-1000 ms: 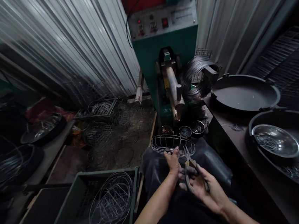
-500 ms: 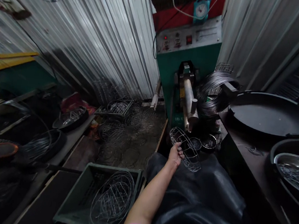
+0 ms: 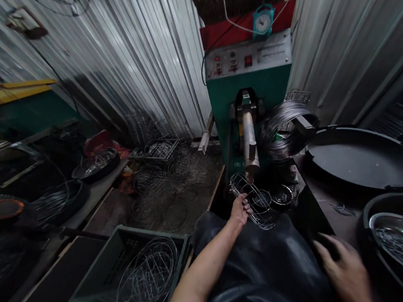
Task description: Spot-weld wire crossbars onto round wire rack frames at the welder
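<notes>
Wire basket [image 3: 253,201]: oval and tilted, gripped at its near rim by my left hand [image 3: 240,209], fingers closed on the wire. It sits just below the tip of the metal arm [image 3: 249,139] on the green machine [image 3: 249,94], above my dark apron [image 3: 264,271]. Right hand [image 3: 345,269]: blurred, fingers spread, holding nothing, over the bench edge near the steel bowl [image 3: 398,236]. Handling note, my judgement: keep a firm pinch on the rim, steady the frame under the arm, and keep fingertips away from the tip.
</notes>
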Demonstrator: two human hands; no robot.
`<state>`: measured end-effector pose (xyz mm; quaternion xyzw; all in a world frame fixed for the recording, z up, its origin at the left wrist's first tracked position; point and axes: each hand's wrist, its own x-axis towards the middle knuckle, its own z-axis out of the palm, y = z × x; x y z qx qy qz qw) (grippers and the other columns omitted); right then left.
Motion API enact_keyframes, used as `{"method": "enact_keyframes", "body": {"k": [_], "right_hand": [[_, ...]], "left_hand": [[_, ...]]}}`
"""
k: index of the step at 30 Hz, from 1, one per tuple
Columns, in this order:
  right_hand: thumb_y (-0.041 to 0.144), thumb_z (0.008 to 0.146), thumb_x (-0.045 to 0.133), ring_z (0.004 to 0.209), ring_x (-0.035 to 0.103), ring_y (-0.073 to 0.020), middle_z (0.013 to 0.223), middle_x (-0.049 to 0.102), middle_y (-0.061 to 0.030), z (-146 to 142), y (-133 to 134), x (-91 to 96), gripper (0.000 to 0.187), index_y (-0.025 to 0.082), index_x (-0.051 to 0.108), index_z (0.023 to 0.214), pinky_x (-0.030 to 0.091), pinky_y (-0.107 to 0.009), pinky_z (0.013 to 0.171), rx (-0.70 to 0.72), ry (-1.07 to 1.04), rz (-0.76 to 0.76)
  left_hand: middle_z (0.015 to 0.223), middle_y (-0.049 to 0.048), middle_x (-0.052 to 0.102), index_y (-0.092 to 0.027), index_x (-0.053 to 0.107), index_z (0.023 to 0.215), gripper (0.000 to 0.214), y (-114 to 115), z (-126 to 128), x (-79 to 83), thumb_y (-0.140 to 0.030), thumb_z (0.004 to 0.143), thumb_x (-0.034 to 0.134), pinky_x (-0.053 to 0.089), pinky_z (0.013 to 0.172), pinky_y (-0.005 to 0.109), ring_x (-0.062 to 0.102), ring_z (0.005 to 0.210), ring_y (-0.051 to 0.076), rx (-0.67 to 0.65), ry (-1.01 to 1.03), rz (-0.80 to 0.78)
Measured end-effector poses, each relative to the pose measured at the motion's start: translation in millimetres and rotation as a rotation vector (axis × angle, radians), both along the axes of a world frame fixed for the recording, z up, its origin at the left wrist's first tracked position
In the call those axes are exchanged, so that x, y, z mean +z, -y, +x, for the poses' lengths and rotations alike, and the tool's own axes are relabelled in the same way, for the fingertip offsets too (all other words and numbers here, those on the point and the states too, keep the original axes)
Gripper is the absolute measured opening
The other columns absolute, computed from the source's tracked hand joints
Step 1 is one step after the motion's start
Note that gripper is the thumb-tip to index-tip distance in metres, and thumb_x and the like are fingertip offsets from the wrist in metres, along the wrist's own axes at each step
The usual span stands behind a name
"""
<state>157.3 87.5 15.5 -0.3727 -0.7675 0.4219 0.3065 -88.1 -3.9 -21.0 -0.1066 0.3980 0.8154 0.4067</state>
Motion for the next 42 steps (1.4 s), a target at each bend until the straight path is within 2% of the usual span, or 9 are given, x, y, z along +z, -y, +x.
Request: {"method": "enact_keyframes", "body": {"k": [2,4,6,9,15,23,29,35,42], "right_hand": [[0.05,0.073,0.058,0.101,0.049,-0.0326,0.101,0.059,-0.0126,-39,10,9.7,0.037,0.022,0.063,0.097,0.037,-0.05,0.088,0.05,0.001,0.3],[0.047,0.078,0.055,0.099,0.049,-0.03,0.102,0.059,-0.0136,-80,17,18.2,0.039,0.02,0.061,0.104,0.038,-0.045,0.087,0.132,0.006,0.497],[0.046,0.079,0.055,0.097,0.049,-0.0294,0.103,0.059,-0.0151,-112,23,23.4,0.042,0.017,0.059,0.108,0.037,-0.043,0.085,0.163,0.043,0.628],[0.044,0.079,0.056,0.093,0.049,-0.03,0.103,0.06,-0.0171,-132,28,24.0,0.043,0.013,0.058,0.108,0.035,-0.041,0.08,0.159,0.159,0.742],[0.037,0.081,0.053,0.086,0.048,-0.0273,0.093,0.061,-0.0148,-133,34,20.5,0.031,0.011,0.059,0.097,0.031,-0.036,0.074,0.092,0.327,0.876],[0.026,0.081,0.054,0.092,0.046,-0.0257,0.099,0.06,-0.0157,-139,40,17.7,0.024,0.009,0.058,0.097,0.029,-0.035,0.081,0.053,0.328,0.97],[0.029,0.081,0.052,0.095,0.045,-0.0283,0.103,0.059,-0.0173,-141,33,18.0,0.031,0.008,0.057,0.103,0.027,-0.038,0.083,0.057,0.399,1.013],[0.03,0.08,0.052,0.097,0.045,-0.0275,0.105,0.059,-0.016,-141,24,21.7,0.039,0.009,0.053,0.113,0.026,-0.038,0.085,0.055,0.333,0.988],[0.029,0.079,0.054,0.094,0.045,-0.0275,0.103,0.059,-0.016,-147,27,22.9,0.037,0.009,0.055,0.11,0.028,-0.036,0.082,0.057,0.362,1.003]], "left_hand": [[0.056,-0.0081,0.034,-0.018,0.046,0.076,0.04,-2,5,-4.2,-0.038,0.055,0.072,0.023,0.042,0.017,0.028,0.043,0.003,0.059,-0.02,0.039],[0.057,-0.0077,0.035,-0.018,0.047,0.077,0.04,-3,8,-6.7,-0.038,0.055,0.073,0.028,0.044,0.019,0.032,0.044,0.004,0.089,-0.032,0.074],[0.057,-0.0073,0.036,-0.018,0.047,0.075,0.039,-4,9,-7.6,-0.038,0.054,0.074,0.031,0.046,0.02,0.035,0.045,0.004,0.109,-0.039,0.087],[0.059,-0.007,0.037,-0.018,0.046,0.072,0.041,-4,9,-7.6,-0.036,0.051,0.076,0.034,0.049,0.02,0.037,0.047,0.004,0.147,-0.034,0.1],[0.059,-0.0081,0.035,-0.018,0.046,0.072,0.041,-6,12,-7.8,-0.035,0.051,0.077,0.038,0.053,0.022,0.036,0.047,0.004,0.167,-0.003,0.178],[0.061,-0.0063,0.039,-0.017,0.049,0.071,0.038,-6,15,-8.1,-0.034,0.053,0.078,0.04,0.058,0.023,0.042,0.052,0.005,0.153,-0.013,0.173],[0.064,-0.0055,0.042,-0.017,0.051,0.073,0.036,-8,10,-10.8,-0.035,0.056,0.076,0.041,0.059,0.022,0.042,0.053,0.005,0.157,-0.063,0.142],[0.062,-0.0057,0.042,-0.017,0.05,0.073,0.037,-12,12,-11.7,-0.035,0.055,0.076,0.043,0.061,0.024,0.043,0.054,0.006,0.171,-0.097,0.107],[0.062,-0.0061,0.046,-0.016,0.05,0.075,0.039,-14,18,-9.2,-0.026,0.05,0.079,0.041,0.058,0.021,0.043,0.052,0.004,0.228,-0.087,0.143]]}}
